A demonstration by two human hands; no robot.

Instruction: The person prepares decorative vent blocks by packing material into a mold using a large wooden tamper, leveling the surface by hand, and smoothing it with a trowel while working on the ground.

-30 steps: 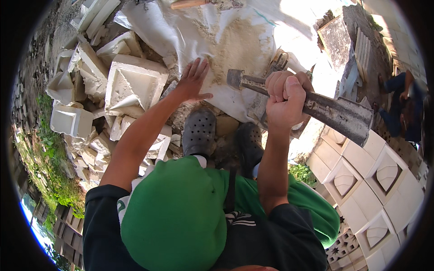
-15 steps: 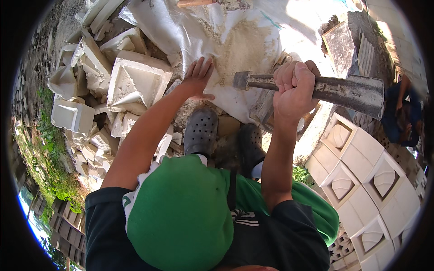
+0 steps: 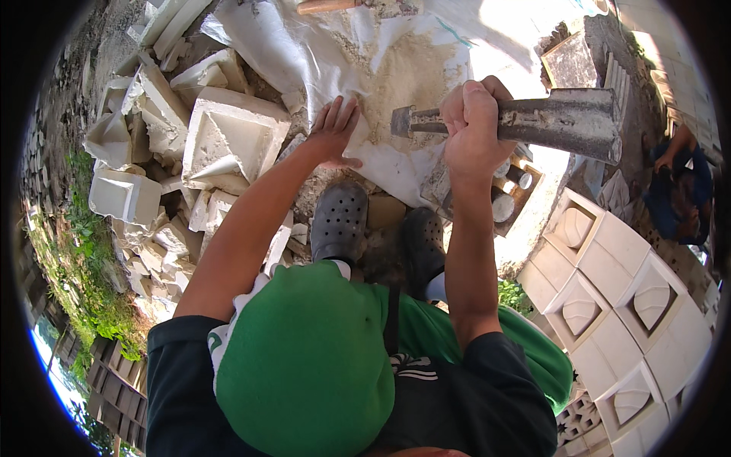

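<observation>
My left hand (image 3: pixel 335 133) lies with fingers spread on the edge of a white sheet (image 3: pixel 278 49), and nothing is in it. Pale sandy powder (image 3: pixel 419 72) covers part of that sheet. My right hand (image 3: pixel 476 129) is wrapped round a long dark grey metal piece (image 3: pixel 563 123), worn and streaked with pale residue. One end is broad and flared, pointing right; a short cross-end sits at its narrow left side, over the powder. Below my right hand is a box-like frame (image 3: pixel 504 199) with round metal bars, partly hidden by my forearm.
Broken white cast blocks (image 3: pixel 232 137) are heaped at the left. At the right stand stacked cream moulded blocks (image 3: pixel 609 251). A wooden handle (image 3: pixel 327 6) lies at the top edge. Another person (image 3: pixel 680 186) is at the far right. My grey clogs (image 3: pixel 339 221) are between my arms.
My right hand has moved up and slightly left with the metal piece, whose broad end rose. More of the frame with round bars shows. My left hand stays put.
</observation>
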